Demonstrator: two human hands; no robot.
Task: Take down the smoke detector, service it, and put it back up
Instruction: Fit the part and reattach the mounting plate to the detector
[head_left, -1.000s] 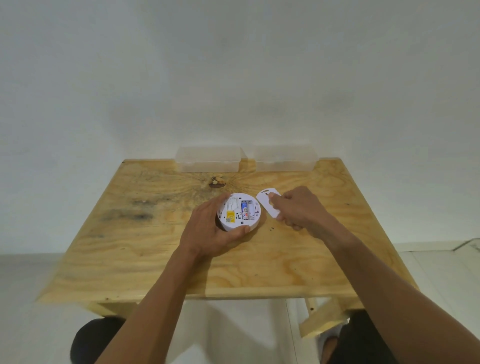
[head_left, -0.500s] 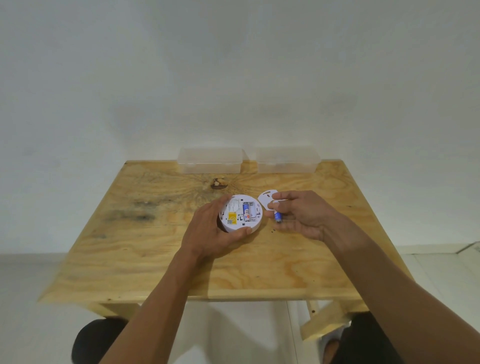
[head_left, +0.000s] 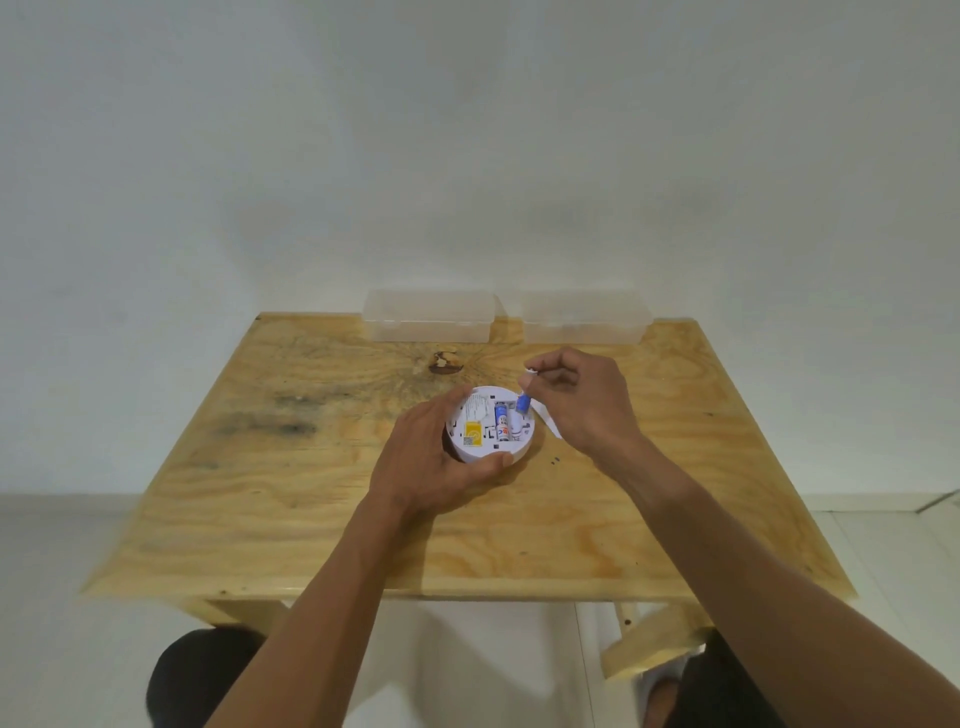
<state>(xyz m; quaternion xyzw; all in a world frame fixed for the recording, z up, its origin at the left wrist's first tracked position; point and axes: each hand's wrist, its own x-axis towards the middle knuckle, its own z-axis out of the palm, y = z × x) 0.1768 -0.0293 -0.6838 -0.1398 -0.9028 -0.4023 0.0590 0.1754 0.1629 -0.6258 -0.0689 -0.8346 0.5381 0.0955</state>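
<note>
The round white smoke detector (head_left: 480, 451) lies back side up on the wooden table (head_left: 291, 499), showing a yellow label and its open battery bay. One blue battery (head_left: 501, 420) sits in the bay. My left hand (head_left: 431, 457) is shut around the detector's left and near rim. My right hand (head_left: 576, 402) pinches a second blue battery (head_left: 523, 403) by its top end, tilted over the bay's right slot. The white battery cover (head_left: 549, 422) lies on the table under my right hand, mostly hidden.
Two clear plastic boxes (head_left: 429, 316) (head_left: 587, 318) stand side by side at the table's far edge against the white wall. A dark knot (head_left: 445, 362) marks the wood behind the detector. My knees show below the table's near edge.
My right hand picked a blue battery up from beside the cover and carried it left, over the detector's open bay. My left hand kept its grip on the detector.
</note>
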